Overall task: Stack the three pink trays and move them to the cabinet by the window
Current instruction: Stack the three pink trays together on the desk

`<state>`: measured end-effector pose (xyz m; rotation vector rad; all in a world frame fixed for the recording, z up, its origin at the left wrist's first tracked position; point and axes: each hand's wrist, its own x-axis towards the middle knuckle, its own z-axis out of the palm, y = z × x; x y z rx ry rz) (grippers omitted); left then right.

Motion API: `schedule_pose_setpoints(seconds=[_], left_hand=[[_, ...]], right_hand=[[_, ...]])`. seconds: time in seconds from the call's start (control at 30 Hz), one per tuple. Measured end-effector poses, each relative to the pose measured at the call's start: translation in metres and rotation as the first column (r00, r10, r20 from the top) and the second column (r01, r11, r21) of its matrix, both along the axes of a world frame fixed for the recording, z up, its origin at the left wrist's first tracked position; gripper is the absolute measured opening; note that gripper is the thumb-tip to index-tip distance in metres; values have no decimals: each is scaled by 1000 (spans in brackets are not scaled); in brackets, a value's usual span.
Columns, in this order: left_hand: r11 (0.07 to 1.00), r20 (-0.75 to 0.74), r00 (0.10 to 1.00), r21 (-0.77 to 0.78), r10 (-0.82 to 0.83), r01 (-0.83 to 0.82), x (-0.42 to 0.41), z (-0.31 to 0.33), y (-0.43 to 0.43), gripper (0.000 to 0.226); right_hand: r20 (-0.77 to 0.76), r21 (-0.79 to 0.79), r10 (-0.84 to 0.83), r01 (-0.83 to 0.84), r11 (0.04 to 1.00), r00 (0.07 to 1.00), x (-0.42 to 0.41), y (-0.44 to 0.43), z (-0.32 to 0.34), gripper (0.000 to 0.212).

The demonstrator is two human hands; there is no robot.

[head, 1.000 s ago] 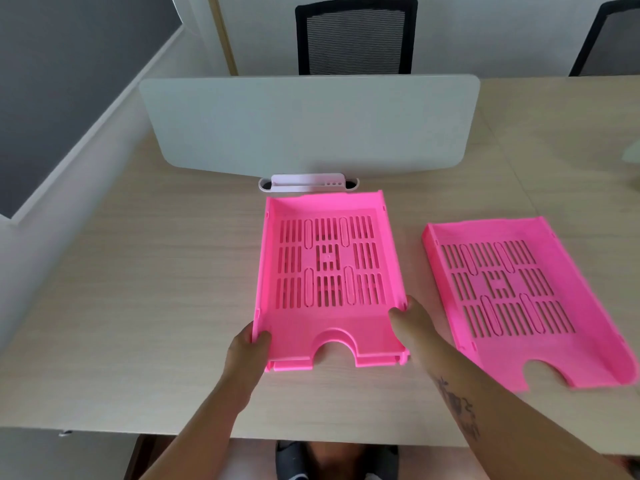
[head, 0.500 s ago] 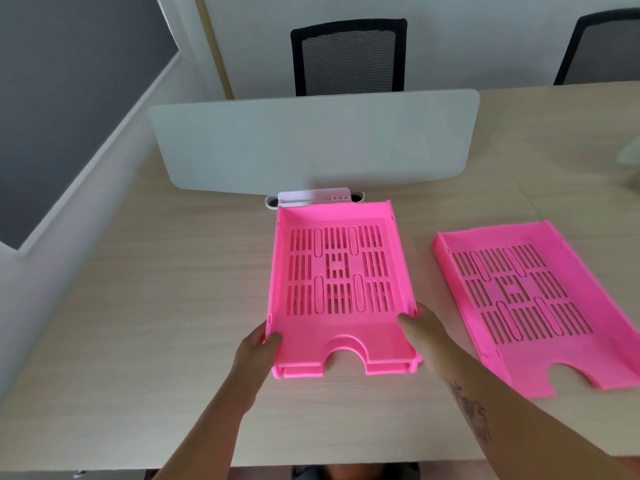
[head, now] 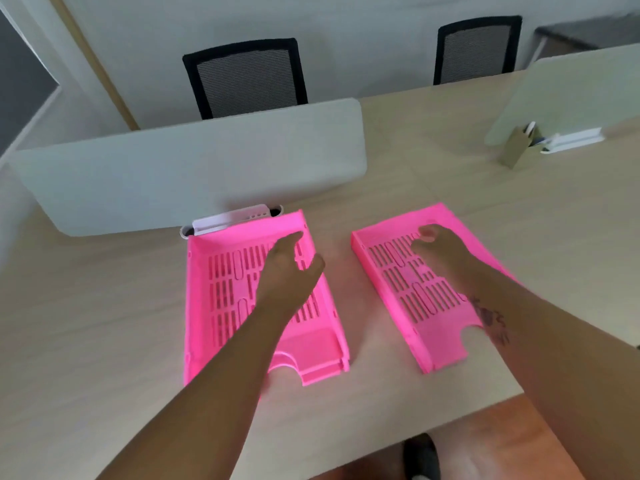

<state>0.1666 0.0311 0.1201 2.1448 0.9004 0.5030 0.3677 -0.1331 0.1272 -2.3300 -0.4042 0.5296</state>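
Observation:
Two pink slotted trays sit nested as one stack (head: pixel 221 289) on the wooden desk (head: pixel 86 323), a double edge showing at the front. A third pink tray (head: pixel 391 271) lies alone to the right, angled, a hand's width from the stack. My left hand (head: pixel 287 275) is above the stack's right half with fingers spread and the thumb over the right wall, holding nothing. My right hand (head: pixel 441 249) hovers over the far part of the single tray, fingers loosely curled and empty. My forearms hide parts of both trays.
A grey divider panel (head: pixel 194 174) stands just behind the stack, with a white cable box (head: pixel 232 218) at its foot. A second divider (head: pixel 581 91) and a cardboard pen holder (head: pixel 519 147) are far right. Two black chairs (head: pixel 247 77) (head: pixel 478 50) stand beyond the desk.
Both hands let go of the stack's front corners and moved forward and right: the left over the stack, the right over the single tray. The view swung right.

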Motion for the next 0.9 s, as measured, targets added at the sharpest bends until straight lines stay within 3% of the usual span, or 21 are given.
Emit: schedule_pose_setpoints(seconds=[0.23, 0.5, 0.77, 0.83, 0.9], left_hand=[[990, -56, 998, -137, 11, -19, 94, -24, -83, 53], [920, -231, 961, -321, 155, -225, 111, -82, -148, 51], [879, -289, 917, -309, 277, -363, 121, -89, -159, 3], [888, -244, 924, -290, 293, -358, 129, -74, -150, 15], [896, -201, 932, -275, 301, -349, 136, -52, -137, 12]], right_hand=[[8, -101, -4, 5, 995, 1000, 90, -83, -12, 49], [-52, -196, 8, -18, 980, 999, 129, -137, -64, 43], [-93, -244, 26, -48, 969, 995, 142, -140, -84, 28], [-64, -197, 40, -52, 979, 997, 149, -134, -72, 27], [-23, -147, 53, -56, 988, 998, 154, -126, -54, 25]])
